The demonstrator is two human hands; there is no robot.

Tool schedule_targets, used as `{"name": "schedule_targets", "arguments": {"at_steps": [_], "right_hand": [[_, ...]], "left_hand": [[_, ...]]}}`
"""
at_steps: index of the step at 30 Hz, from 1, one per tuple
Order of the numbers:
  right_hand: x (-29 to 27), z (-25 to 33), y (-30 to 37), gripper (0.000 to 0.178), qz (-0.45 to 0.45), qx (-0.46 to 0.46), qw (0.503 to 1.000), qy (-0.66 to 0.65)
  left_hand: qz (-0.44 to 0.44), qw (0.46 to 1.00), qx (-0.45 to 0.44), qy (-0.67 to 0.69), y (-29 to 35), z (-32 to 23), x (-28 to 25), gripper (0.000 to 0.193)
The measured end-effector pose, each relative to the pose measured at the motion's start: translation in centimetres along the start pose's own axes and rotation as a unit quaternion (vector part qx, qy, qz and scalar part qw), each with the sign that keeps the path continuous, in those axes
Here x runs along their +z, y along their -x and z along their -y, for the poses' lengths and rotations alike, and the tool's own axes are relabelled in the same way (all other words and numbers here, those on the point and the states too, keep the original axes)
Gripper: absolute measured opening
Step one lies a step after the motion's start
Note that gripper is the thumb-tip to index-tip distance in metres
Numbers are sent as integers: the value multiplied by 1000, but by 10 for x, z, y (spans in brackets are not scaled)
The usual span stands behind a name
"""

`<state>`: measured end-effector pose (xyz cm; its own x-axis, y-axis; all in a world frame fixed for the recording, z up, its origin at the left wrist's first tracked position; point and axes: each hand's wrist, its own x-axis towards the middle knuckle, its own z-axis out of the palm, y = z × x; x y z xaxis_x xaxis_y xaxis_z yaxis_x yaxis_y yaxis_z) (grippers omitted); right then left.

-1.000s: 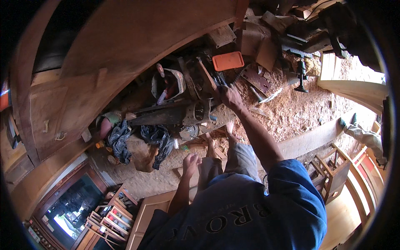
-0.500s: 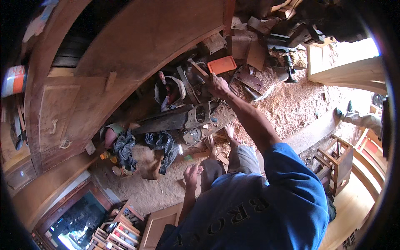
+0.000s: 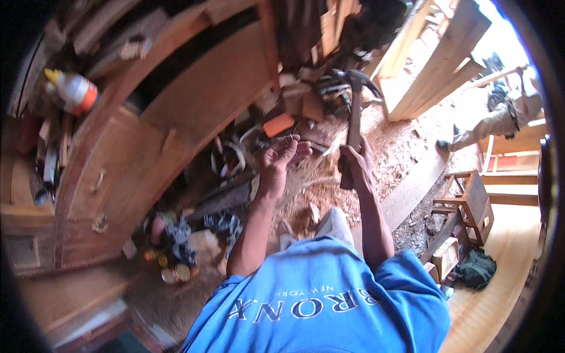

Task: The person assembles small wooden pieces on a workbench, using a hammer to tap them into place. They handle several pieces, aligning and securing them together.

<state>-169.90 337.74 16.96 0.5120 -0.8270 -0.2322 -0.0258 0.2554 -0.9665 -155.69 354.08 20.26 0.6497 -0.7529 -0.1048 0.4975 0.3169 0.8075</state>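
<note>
In my right hand (image 3: 360, 162) is a claw hammer (image 3: 354, 115), gripped near the lower end of its wooden handle. It stands nearly upright, its dark metal head at the top. My left hand (image 3: 281, 162) is raised to the left of it, palm up. Thumb and forefinger pinch a thin, shiny nail (image 3: 291, 137), while the other fingers stay loosely bent. Beyond my left hand lies a shallow orange tray (image 3: 278, 125), touched by neither hand. The hammer is apart from the nail.
A wooden cabinet panel (image 3: 200, 82) leans along the left, with a white-and-orange bottle (image 3: 76, 93) beside it. Wood shavings (image 3: 388, 162) cover the floor. Long boards (image 3: 441, 62) rise at the far right, near another person's leg (image 3: 482, 126). A small wooden frame (image 3: 471, 206) stands at the right.
My right hand has taken up the hammer from beside the orange tray and drawn it back and to the right. My left hand has risen from my lap and moved forward.
</note>
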Motion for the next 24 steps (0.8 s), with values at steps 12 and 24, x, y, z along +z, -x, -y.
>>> {"name": "schedule_targets", "arguments": {"at_steps": [12,24], "right_hand": [[-355,110,76,18,-40,-326,824,-461],[-559,146,69,21,-349,-179,881,-265]], "left_hand": [[275,959,-59,-38,-42,126,246,13],[326,891,-291,-119,-61,364,444,26]]}}
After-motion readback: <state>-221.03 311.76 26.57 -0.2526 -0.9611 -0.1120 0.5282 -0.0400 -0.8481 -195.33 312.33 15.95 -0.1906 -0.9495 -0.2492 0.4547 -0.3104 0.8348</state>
